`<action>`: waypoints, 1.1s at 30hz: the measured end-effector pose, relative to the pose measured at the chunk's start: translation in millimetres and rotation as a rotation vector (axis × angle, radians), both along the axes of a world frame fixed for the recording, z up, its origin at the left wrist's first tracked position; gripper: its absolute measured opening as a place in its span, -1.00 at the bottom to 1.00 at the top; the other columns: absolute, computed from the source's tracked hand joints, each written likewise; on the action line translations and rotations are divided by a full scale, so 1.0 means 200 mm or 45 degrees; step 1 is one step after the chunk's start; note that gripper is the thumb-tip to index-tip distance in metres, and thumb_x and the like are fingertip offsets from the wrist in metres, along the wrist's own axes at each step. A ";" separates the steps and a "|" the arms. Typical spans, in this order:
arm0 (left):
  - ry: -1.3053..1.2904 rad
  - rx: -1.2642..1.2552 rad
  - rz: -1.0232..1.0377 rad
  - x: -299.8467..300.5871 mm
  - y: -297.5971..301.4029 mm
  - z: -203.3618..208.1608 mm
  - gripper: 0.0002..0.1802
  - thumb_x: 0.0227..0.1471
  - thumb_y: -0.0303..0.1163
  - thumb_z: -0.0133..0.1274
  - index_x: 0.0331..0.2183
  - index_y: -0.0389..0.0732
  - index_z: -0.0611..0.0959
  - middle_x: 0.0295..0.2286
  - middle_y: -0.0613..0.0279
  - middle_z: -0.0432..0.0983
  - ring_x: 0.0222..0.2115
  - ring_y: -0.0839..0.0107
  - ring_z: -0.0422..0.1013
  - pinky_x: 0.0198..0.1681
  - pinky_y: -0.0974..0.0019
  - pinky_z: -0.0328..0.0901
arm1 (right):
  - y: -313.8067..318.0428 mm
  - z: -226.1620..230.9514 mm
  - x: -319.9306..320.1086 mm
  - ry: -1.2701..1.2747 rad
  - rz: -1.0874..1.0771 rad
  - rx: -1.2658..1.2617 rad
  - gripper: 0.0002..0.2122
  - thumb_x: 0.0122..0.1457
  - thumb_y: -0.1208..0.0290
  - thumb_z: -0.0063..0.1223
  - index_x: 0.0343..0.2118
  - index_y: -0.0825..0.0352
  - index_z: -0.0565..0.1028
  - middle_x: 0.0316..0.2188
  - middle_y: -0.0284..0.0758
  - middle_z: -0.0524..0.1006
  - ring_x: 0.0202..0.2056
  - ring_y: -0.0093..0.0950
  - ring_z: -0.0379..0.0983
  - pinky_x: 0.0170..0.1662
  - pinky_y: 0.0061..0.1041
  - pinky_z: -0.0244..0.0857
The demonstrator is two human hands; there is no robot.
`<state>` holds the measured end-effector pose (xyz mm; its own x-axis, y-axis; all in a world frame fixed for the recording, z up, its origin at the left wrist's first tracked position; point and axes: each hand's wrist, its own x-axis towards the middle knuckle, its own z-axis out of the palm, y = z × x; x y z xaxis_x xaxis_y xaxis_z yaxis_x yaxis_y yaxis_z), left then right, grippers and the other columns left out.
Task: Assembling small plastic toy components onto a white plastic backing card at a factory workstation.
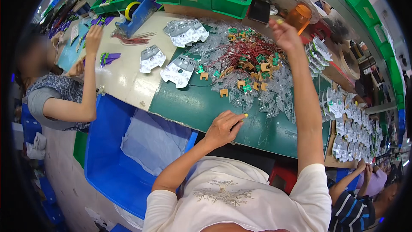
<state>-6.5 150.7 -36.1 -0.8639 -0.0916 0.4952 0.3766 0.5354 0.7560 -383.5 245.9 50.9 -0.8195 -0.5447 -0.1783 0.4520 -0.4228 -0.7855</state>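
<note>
My left hand [222, 128] rests at the front edge of the green mat [189, 107], fingers curled and yellow covers on the fingertips. Whatever it pinches is too small to make out. My right hand [286, 36] is raised over the far right side of a parts pile, its thumb and fingers pinched together; I cannot make out what is in them. Clear plastic pieces [281, 90] form much of that pile, mixed with red wires [253, 47], small green circuit boards [247, 89] and tan notched blocks [224, 93]. Left of it lie silver-grey fan-shaped panels [178, 72].
A blue bin [107, 146] with a pale liner stands below the table's front edge. Behind are a green tray [201, 2], a blue tape dispenser [137, 19] and an orange container [299, 15]. Silver parts [347, 129] stand in rows at right. A co-worker [56, 86] sits at left.
</note>
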 end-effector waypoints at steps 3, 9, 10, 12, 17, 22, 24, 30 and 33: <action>-0.027 0.003 0.014 0.05 -0.01 -0.02 -0.75 -0.13 -0.59 0.14 -0.28 -0.32 0.58 -0.49 0.10 0.50 -0.48 0.17 0.39 -0.36 0.21 0.30 | 0.02 0.32 0.26 0.202 0.012 -0.284 -0.83 0.21 0.50 -0.07 -0.18 0.45 0.40 -0.23 -0.13 0.53 -0.26 -0.43 0.54 -0.26 -0.53 0.50; -0.218 0.517 0.060 0.03 -0.05 0.06 -0.77 -0.05 -0.54 0.14 -0.26 -0.36 0.58 -0.43 0.15 0.52 -0.42 0.42 0.43 -0.32 0.39 0.33 | 0.11 0.34 0.89 0.632 0.058 0.193 -0.82 0.23 0.47 -0.06 -0.19 0.47 0.42 -0.33 -0.19 0.54 -0.31 -0.46 0.54 -0.22 -0.55 0.48; -0.171 0.708 0.044 0.03 -0.05 0.06 -0.74 0.02 -0.50 0.12 -0.20 -0.36 0.56 -0.39 0.22 0.50 -0.37 0.52 0.42 -0.27 0.46 0.33 | 0.14 0.31 0.98 0.594 0.073 0.210 -0.83 0.23 0.48 -0.07 -0.20 0.47 0.42 -0.35 -0.19 0.54 -0.36 -0.45 0.55 -0.27 -0.55 0.49; -0.170 1.116 -0.081 0.02 -0.05 0.17 -0.70 0.12 -0.51 0.01 -0.08 -0.35 0.47 -0.30 0.23 0.46 -0.33 0.50 0.42 -0.22 0.44 0.33 | 0.20 0.24 1.14 0.561 0.119 0.174 -0.85 0.23 0.49 -0.07 -0.21 0.47 0.42 -0.36 -0.18 0.54 -0.39 -0.45 0.55 -0.32 -0.55 0.49; -0.170 1.174 -0.184 0.05 -0.04 0.36 -0.67 0.16 -0.41 -0.01 -0.05 -0.32 0.43 -0.27 0.24 0.45 -0.30 0.48 0.43 -0.21 0.43 0.33 | 0.30 0.12 1.35 0.522 0.093 0.173 -0.86 0.22 0.50 -0.06 -0.23 0.48 0.42 -0.38 -0.16 0.54 -0.40 -0.42 0.55 -0.35 -0.54 0.49; -0.369 1.172 -0.147 0.07 0.01 0.35 -0.74 0.11 -0.44 0.05 -0.15 -0.33 0.51 -0.33 0.23 0.48 -0.35 0.53 0.44 -0.23 0.46 0.36 | 0.36 0.09 1.43 0.519 0.065 0.179 -0.85 0.22 0.50 -0.05 -0.23 0.48 0.42 -0.39 -0.14 0.54 -0.40 -0.40 0.56 -0.35 -0.52 0.50; -0.347 1.193 -0.145 0.07 0.02 0.34 -0.77 0.10 -0.47 0.06 -0.18 -0.34 0.53 -0.34 0.24 0.49 -0.36 0.54 0.44 -0.24 0.47 0.37 | 0.38 0.09 1.45 0.514 0.065 0.204 -0.85 0.22 0.49 -0.03 -0.25 0.48 0.44 -0.38 -0.17 0.55 -0.41 -0.43 0.55 -0.34 -0.54 0.49; -0.194 0.877 0.002 0.09 0.02 0.32 -0.86 0.04 -0.58 0.09 -0.28 -0.37 0.58 -0.33 0.25 0.49 -0.34 0.58 0.43 -0.25 0.51 0.35 | 0.47 0.10 1.56 1.343 -0.211 1.012 -0.88 0.05 0.58 0.14 -0.32 0.41 0.53 -0.37 -0.24 0.56 -0.42 -0.42 0.54 -0.30 -0.50 0.45; -0.173 0.701 0.027 0.08 0.03 0.31 -0.85 0.02 -0.61 0.09 -0.28 -0.37 0.58 -0.32 0.25 0.49 -0.33 0.59 0.42 -0.26 0.53 0.33 | 0.40 0.15 1.60 1.914 -0.300 1.014 -0.78 -0.12 0.65 0.19 -0.33 0.37 0.55 -0.39 -0.24 0.55 -0.33 -0.29 0.51 -0.18 -0.36 0.39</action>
